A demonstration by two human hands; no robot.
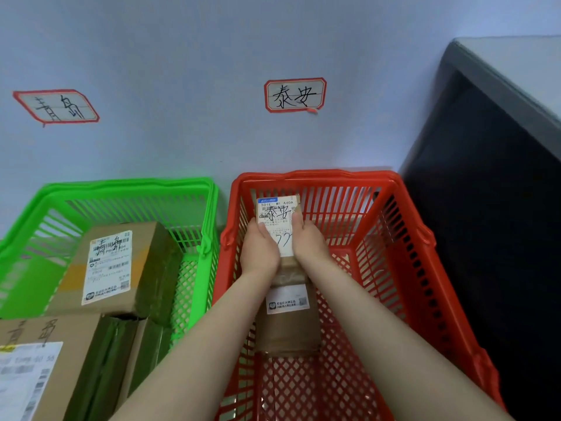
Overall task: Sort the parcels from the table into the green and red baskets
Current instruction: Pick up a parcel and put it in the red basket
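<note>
We record a pale wall (182,56) at the back. A dark-fronted unit with a grey top (485,208) stands at the right.

Against the wall stand the red basket (334,174) and, just beside it on the left, the green basket (127,185). The green basket holds two cardboard parcels, one further in (121,268) and one at the near corner (39,360).

On the floor of the red basket, between the forearms, lies a brown cardboard surface with a white sticker (287,302). We cannot tell whether it is a separate parcel or the near part of the one held.

The small parcel (276,214) is inside the red basket, towards its far wall and below the rim. Its printed label faces up. Its long axis runs away from us, in line with the forearms.

The left hand (261,247) grips its left edge and the right hand (309,241) its right edge, with the thumbs on the label. The parcel sits squarely between them, and neither hand is nearer.

The handwriting on the label matches the wall tag (295,95) above this basket, not the tag further left (56,106).

In our judgement the placing is nearly done. It remains to lower the parcel straight down and release both hands.
</note>
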